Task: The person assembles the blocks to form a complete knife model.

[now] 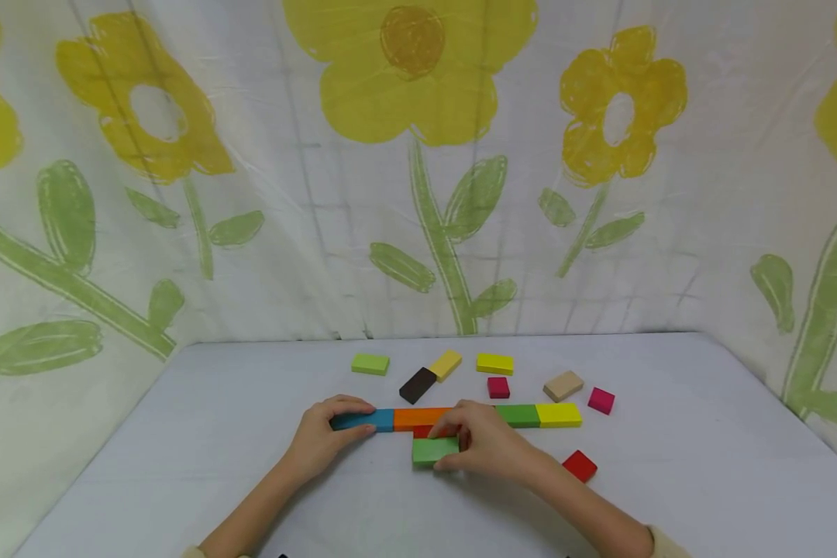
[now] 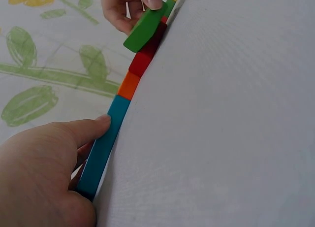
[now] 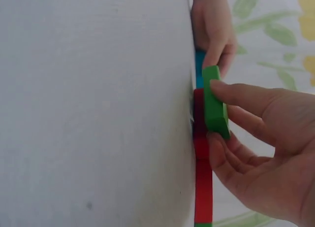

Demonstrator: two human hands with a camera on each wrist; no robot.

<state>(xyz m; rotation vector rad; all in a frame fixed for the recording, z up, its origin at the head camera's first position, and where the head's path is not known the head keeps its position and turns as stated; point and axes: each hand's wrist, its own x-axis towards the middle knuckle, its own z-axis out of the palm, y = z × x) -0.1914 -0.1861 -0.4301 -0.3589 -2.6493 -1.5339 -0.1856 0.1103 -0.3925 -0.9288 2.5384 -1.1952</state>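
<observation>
A row of flat coloured blocks runs left to right on the table. My left hand (image 1: 318,440) pinches the blue block (image 1: 384,421) at its left end, thumb on the near side. Beside it come an orange block (image 1: 418,417), a stretch partly hidden by the right hand, a green block (image 1: 518,416) and a yellow block (image 1: 559,415). My right hand (image 1: 491,447) holds another green block (image 3: 214,101) between thumb and fingers, tilted. It is raised close to a dark red block (image 2: 147,52), which lies against the near side of the row.
Behind the row lie a lime block (image 1: 370,363), a dark brown block (image 1: 418,385), a pale yellow block (image 1: 446,366), a yellow block (image 1: 495,363), a tan block (image 1: 563,385) and two crimson blocks (image 1: 498,387). A red block (image 1: 580,466) lies by the right forearm. A flowered cloth (image 1: 418,232) hangs behind.
</observation>
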